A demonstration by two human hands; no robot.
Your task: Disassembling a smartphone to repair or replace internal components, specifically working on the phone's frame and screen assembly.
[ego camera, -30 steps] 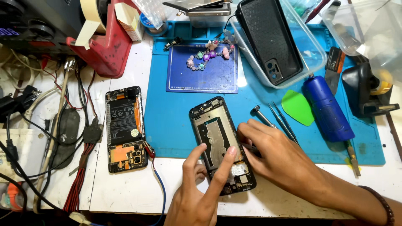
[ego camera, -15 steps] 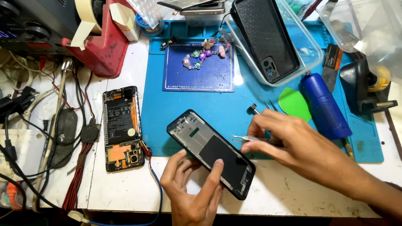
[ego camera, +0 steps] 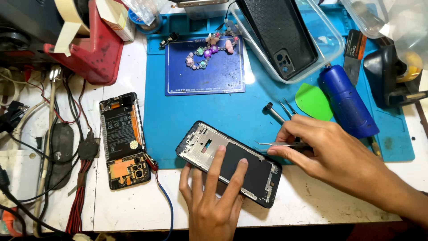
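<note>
A black phone frame [ego camera: 249, 172] lies slanted across the front edge of the blue work mat [ego camera: 196, 116]. My left hand [ego camera: 211, 198] presses two fingers flat on the frame's middle and steadies it from below. My right hand [ego camera: 327, 149] hovers just right of the frame and pinches silver tweezers [ego camera: 273, 144], whose tips point left toward the frame's upper edge. An opened phone [ego camera: 125, 139] with its battery and orange board exposed lies on the white table to the left.
A dark blue magnetic pad [ego camera: 205, 73] carries a beaded strap. A clear tray [ego camera: 330, 40] holds a black back cover. A green pick [ego camera: 314, 101], blue cylindrical tool [ego camera: 347, 105], screwdriver [ego camera: 273, 112], red tape dispenser [ego camera: 96, 49] and tangled cables [ego camera: 53, 151] surround the mat.
The phone frame has been turned from upright to slanted, with its plain inner side up. My right hand came off the frame and now holds tweezers beside it.
</note>
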